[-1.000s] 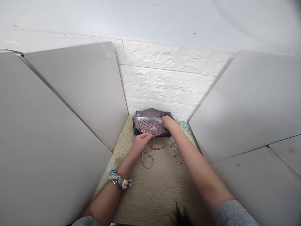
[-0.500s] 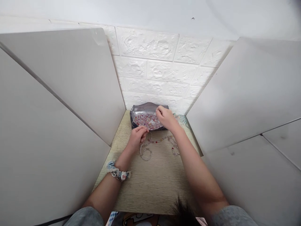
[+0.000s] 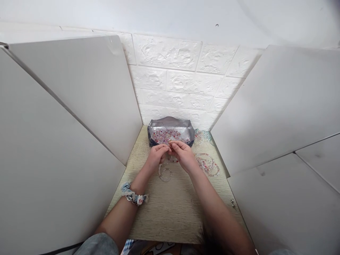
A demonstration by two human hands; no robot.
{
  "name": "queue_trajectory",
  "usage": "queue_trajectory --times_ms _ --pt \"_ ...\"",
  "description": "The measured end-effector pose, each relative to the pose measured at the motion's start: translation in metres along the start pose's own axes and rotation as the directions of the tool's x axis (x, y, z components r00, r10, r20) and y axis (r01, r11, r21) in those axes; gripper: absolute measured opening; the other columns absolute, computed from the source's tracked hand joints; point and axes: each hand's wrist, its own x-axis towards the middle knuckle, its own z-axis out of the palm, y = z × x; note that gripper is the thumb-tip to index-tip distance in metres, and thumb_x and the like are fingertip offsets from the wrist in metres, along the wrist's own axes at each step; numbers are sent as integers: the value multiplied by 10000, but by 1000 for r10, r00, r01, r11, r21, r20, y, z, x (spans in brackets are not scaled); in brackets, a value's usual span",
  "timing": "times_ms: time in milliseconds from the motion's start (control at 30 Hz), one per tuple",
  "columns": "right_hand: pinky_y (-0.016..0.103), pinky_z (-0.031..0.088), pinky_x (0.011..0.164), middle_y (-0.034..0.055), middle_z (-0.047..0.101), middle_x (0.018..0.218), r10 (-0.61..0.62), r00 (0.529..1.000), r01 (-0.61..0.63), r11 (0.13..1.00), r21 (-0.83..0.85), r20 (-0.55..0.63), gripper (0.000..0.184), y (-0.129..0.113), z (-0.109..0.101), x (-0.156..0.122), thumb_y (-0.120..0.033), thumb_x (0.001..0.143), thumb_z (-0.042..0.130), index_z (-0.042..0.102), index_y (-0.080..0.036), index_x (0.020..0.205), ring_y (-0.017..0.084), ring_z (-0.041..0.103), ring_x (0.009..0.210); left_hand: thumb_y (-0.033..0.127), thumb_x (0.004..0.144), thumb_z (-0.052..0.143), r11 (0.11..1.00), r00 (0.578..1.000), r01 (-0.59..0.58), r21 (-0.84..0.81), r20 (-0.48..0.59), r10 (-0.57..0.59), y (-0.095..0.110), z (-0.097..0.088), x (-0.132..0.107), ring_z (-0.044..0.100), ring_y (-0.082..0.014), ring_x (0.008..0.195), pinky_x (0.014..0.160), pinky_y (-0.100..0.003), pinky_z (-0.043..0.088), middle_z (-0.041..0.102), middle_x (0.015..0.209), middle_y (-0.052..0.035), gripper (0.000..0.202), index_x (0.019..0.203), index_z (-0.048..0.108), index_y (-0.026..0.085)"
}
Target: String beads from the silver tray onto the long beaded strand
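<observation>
My left hand (image 3: 157, 156) is closed in a pinch at the front edge of an open silver-lined pouch (image 3: 170, 122). From its fingers a bead strand (image 3: 165, 175) trails onto the table and curls there. Close against it, fingertips meeting or nearly so, my right hand (image 3: 183, 155) pinches something too small to make out. Loose pink, red and clear beads (image 3: 165, 135) cover the bottom of the pouch. More strung beads (image 3: 209, 165) lie coiled to the right of my right hand; part of the stringing is hidden behind my hands.
Blue-green beaded strands (image 3: 205, 135) lie to the right of the pouch, by the panel. Two small shiny pieces (image 3: 232, 202) rest near the table's right edge. White panels (image 3: 87, 81) flank the wooden table (image 3: 170, 209), and a white brick-patterned wall (image 3: 180, 79) closes the back.
My right hand has come down and left from over the pouch to meet my left hand. The coiled beads at right and the small shiny pieces now show. My left hand stays nearly in place.
</observation>
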Motion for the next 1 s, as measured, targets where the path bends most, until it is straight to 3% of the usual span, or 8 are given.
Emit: queue_trajectory --times_ms 200,500,1000 --pt "247 464 663 -4 595 670 20 1000 -18 996 88 -15 270 2 1 -4 -374 577 683 623 -175 750 91 538 613 296 636 529 999 1000 -12 43 13 11 0 -1 0 153 -24 311 354 -183 101 227 336 99 162 575 509 147" --pt "233 467 650 -25 597 677 67 998 -64 981 184 -11 255 4 -4 -5 -275 530 722 594 -182 730 84 551 627 323 629 522 996 1000 -16 90 5 15 1 1 -1 160 -28 317 358 -191 113 224 344 100 178 590 512 150" --pt "211 461 662 -25 596 697 47 999 -48 988 148 11 217 8 -7 -5 -241 552 708 603 -182 732 67 544 629 334 638 529 992 999 -24 127 29 20 -2 -2 1 172 -29 312 352 -199 106 253 334 92 200 564 505 149"
